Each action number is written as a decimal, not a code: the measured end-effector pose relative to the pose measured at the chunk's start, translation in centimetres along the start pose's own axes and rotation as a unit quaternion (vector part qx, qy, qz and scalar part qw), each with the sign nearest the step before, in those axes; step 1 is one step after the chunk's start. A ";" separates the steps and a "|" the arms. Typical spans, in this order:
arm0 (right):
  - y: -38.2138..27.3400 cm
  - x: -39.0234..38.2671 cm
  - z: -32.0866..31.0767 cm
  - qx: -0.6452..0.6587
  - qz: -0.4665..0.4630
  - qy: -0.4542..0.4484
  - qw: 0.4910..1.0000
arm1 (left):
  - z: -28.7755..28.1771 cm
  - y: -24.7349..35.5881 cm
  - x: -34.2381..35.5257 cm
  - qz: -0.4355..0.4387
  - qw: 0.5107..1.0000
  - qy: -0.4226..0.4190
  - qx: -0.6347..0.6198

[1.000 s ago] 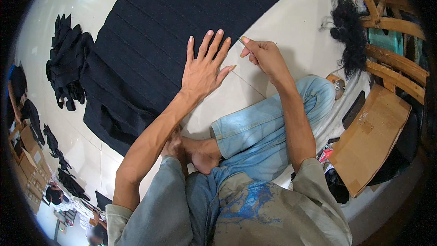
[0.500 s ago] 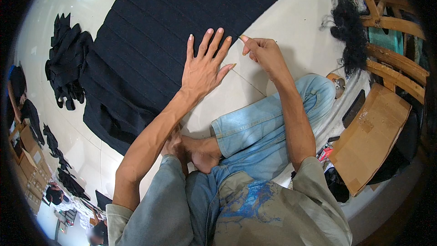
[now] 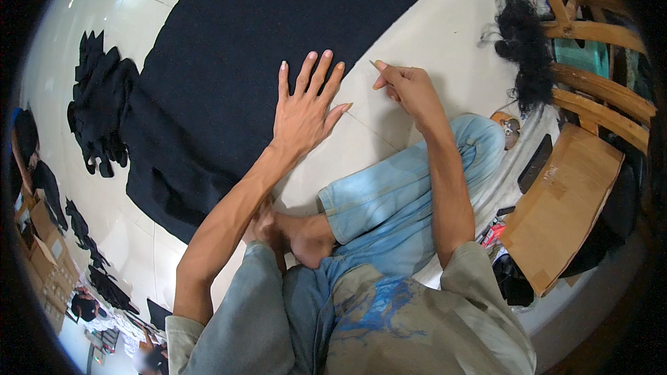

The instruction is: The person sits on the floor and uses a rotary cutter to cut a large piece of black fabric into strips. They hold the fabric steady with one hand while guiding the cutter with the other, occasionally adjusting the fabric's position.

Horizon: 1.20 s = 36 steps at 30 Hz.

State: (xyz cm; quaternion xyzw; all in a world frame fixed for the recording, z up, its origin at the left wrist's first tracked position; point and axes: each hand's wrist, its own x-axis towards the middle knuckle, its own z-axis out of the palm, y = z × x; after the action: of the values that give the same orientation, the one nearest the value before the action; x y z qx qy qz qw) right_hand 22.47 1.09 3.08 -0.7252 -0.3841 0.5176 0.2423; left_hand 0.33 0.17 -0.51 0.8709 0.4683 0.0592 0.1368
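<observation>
A large sheet of black cloth [image 3: 250,21] lies on the floor in front of me, its straight right edge running up and away. My left hand [image 3: 306,107] rests flat on it near that edge, fingers spread, with the thumb reaching past the edge over the tile. Just right of the edge, my right hand [image 3: 406,90] hovers above the floor, apart from the cloth. Its thumb and forefinger pinch a small thin pointed thing [image 3: 373,63], too small to name. Toward my left leg the cloth bunches into folds.
Black cloth scraps [image 3: 101,104] lie in a heap at the left. On the right are a tangle of black threads [image 3: 521,48], a wooden frame [image 3: 597,35] and a flattened cardboard piece [image 3: 566,208]. Boxes [image 3: 52,257] and other people are at the far left.
My right hand has drawn slightly back from the cloth's edge, where its fingertips were. My left hand stays flat, a little nearer to me in view. The cloth's faint lines no longer show clearly.
</observation>
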 end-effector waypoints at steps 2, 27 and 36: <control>-0.6 -0.1 -0.8 0.016 0.037 0.028 0.999 | 0.2 0.0 0.2 -0.006 0.999 0.021 -0.033; -0.3 3.2 -0.5 0.028 -0.028 0.037 0.999 | -0.1 -0.4 5.0 0.056 0.998 0.020 0.031; -0.4 3.1 -0.4 0.028 -0.015 0.035 0.999 | 0.1 -0.5 5.0 0.052 0.998 0.014 0.028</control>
State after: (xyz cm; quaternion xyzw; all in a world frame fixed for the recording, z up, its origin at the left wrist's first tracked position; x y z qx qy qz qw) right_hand 23.29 3.84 1.78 -0.7296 -0.3716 0.4990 0.2838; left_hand 2.74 4.57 -0.88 0.8967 0.4257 0.0648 0.1027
